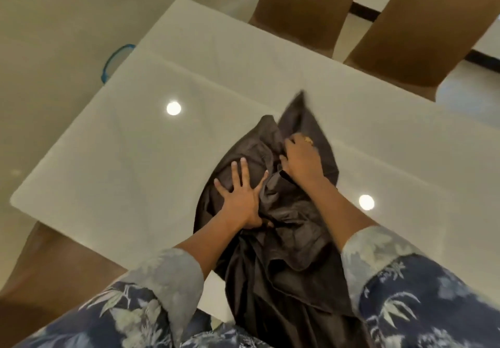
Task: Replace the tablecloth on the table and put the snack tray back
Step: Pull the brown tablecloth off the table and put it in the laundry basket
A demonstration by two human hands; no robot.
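The bunched dark tablecloth (284,212) is pinned flat-palmed by the left hand (240,198); the right hand's (300,161) grip, closed on a fold, should be drawn outward across the counter (135,144).

dk brown tablecloth (295,212), white table (130,142), floral sleeves (422,299)

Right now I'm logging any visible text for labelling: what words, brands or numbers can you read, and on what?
None. The dark cloth, white table, brown chairs and patterned sleeves show no writing. The ring on the right hand is too small to show any marking.
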